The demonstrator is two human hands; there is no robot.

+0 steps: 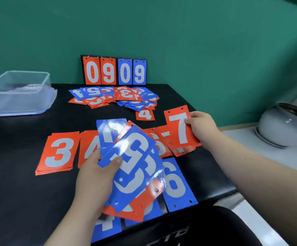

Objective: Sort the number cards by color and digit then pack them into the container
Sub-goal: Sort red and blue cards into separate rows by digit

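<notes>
My left hand grips a fanned bunch of blue and red number cards above the black table. My right hand pinches a red 7 card over a red pile at the right. Red piles showing 3 and 4 lie in a row on the left. A blue 6 card lies near the front edge, and a blue 4 shows below my left hand. An unsorted heap of cards lies at the back. The clear plastic container stands at the back left.
A scoreboard stand reading 0909 leans against the green wall. A single red 4 card lies behind the row. A grey kettle sits on a white counter to the right. A dark chair back is at the bottom.
</notes>
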